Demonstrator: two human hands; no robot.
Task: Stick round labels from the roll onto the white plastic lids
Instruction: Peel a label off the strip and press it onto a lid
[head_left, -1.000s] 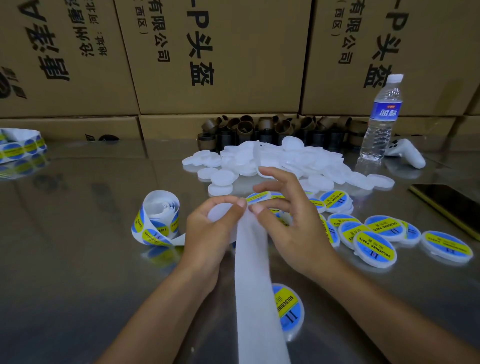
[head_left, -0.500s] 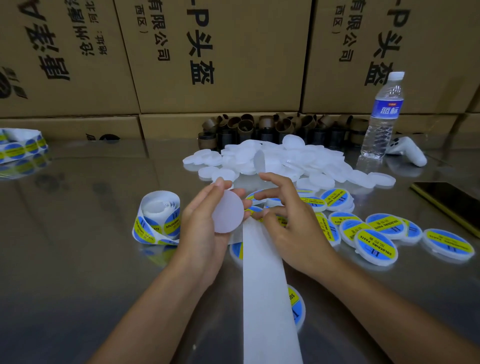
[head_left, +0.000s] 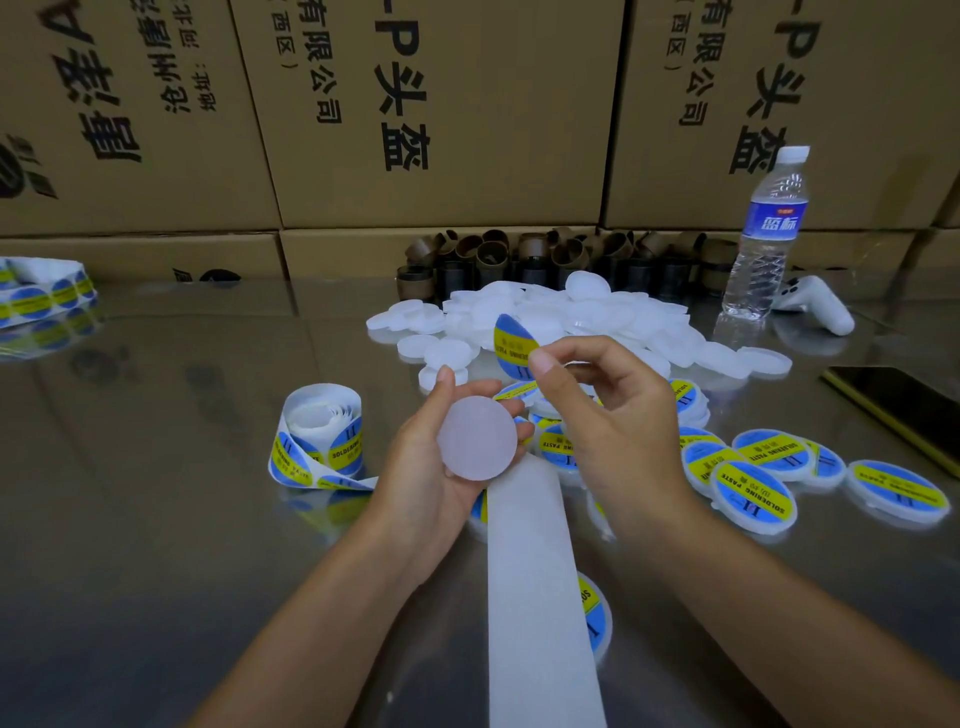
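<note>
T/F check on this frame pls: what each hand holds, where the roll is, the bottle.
1. The left hand holds a lid with no label on it. True.
2. The right hand is empty. False: it pinches a peeled label.
3. The label roll lies right of both hands. False: it lies left of the left hand.
4. The water bottle stands upright with its cap on. True.
</note>
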